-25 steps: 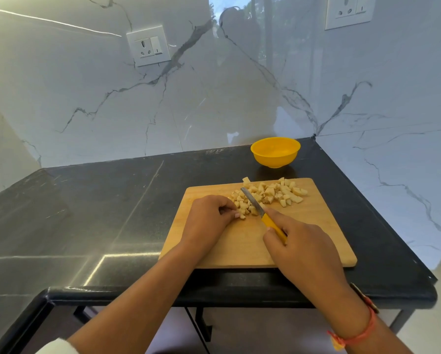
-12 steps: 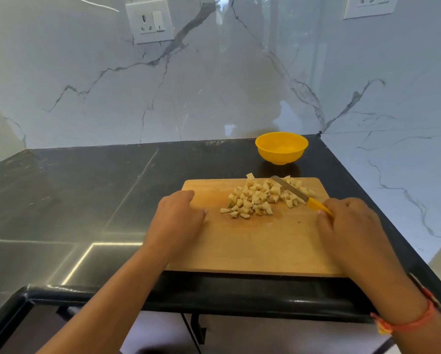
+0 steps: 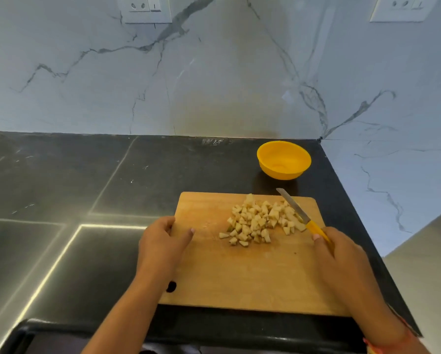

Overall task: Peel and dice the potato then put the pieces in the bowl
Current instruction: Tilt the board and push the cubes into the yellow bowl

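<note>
Two curled grips: left hand (image 3: pixel 163 241) seemingly clasps board (image 3: pixel 240 277) edge, right hand (image 3: pixel 342 259) holds knife (image 3: pixel 295 209).

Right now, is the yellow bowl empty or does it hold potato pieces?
Empty. The bowl shows only bare yellow inside; the potato pieces all lie on the cutting board.

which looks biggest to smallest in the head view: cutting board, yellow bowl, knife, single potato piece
1. cutting board
2. yellow bowl and knife, unranked: knife longer, bowl wider and farther away
3. potato piece
</note>
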`<action>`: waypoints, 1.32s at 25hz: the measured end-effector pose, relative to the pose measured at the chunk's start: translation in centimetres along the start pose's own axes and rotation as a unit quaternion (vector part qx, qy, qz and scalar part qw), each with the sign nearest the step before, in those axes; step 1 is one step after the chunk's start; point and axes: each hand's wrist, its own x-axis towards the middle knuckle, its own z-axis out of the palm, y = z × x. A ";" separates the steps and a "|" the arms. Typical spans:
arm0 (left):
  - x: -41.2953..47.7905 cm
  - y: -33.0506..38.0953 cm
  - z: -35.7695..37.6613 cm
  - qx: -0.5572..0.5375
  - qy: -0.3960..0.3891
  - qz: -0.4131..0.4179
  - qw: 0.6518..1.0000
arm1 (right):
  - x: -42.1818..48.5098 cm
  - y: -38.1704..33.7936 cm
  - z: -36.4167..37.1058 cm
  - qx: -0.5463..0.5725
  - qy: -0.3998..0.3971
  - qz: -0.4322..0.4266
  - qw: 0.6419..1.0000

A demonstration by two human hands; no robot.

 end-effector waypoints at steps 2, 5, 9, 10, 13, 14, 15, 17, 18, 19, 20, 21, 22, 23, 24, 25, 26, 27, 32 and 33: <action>0.3 0.8 -0.8 -0.056 -0.013 -0.052 0.997 | 0.4 -0.4 -0.9 0.035 -0.017 0.027 0.999; 0.2 2.2 -2.3 -0.133 -0.053 -0.118 0.983 | 0.9 -1.2 -2.1 0.075 -0.054 0.065 0.994; 0.9 3.9 -4.2 -0.198 -0.118 -0.177 0.957 | 2.4 -2.2 -2.7 0.116 -0.077 0.105 0.985; 1.1 3.9 -4.5 -0.213 -0.131 -0.189 0.950 | 2.6 -2.3 -2.7 0.125 -0.082 0.112 0.982; 0.9 3.2 -5.4 -0.239 -0.162 -0.205 0.935 | 3.1 -2.2 -2.7 0.150 -0.097 0.126 0.976; 0.6 2.9 -5.5 -0.246 -0.173 -0.211 0.930 | 3.1 -2.1 -2.7 0.158 -0.102 0.131 0.973; 0.3 2.6 -5.6 -0.256 -0.186 -0.218 0.923 | 3.1 -2.0 -2.9 0.168 -0.106 0.137 0.970; -0.3 1.8 -5.7 -0.271 -0.204 -0.225 0.914 | 3.0 -2.0 -3.2 0.185 -0.117 0.140 0.966; -0.6 1.5 -5.7 -0.277 -0.205 -0.225 0.912 | 2.8 -2.0 -3.4 0.191 -0.125 0.137 0.964; -0.8 1.3 -5.8 -0.281 -0.198 -0.223 0.912 | 2.7 -2.1 -3.5 0.195 -0.131 0.132 0.963; -1.0 1.3 -5.9 -0.280 -0.184 -0.220 0.916 | 2.6 -2.1 -3.6 0.196 -0.134 0.125 0.963; -1.2 1.3 -6.1 -0.272 -0.166 -0.217 0.923 | 2.6 -2.3 -3.7 0.195 -0.134 0.120 0.964; -1.3 1.4 -6.4 -0.264 -0.148 -0.214 0.929 | 2.7 -2.6 -3.8 0.194 -0.133 0.114 0.965; -1.4 1.5 -6.8 -0.259 -0.133 -0.211 0.933 | 2.9 -3.0 -4.1 0.193 -0.132 0.105 0.967; -1.4 1.7 -7.3 -0.256 -0.123 -0.208 0.936 | 3.2 -3.5 -4.5 0.188 -0.128 0.089 0.970; -1.3 1.9 -7.6 -0.255 -0.114 -0.205 0.938 | 3.7 -4.0 -5.0 0.178 -0.123 0.065 0.974; -1.2 2.2 -8.0 -0.258 -0.108 -0.203 0.938 | 4.2 -4.5 -5.6 0.161 -0.115 0.034 0.980; -0.8 2.7 -8.2 -0.262 -0.105 -0.198 0.939 | 4.7 -4.7 -6.2 0.132 -0.101 -0.005 0.986; 1.3 5.9 -7.0 -0.265 -0.107 -0.182 0.941 | 6.5 -4.4 -9.5 -0.017 -0.066 -0.138 0.988; 1.8 6.3 -6.5 -0.264 -0.108 -0.184 0.941 | 6.6 -4.0 -9.9 -0.023 -0.064 -0.144 0.987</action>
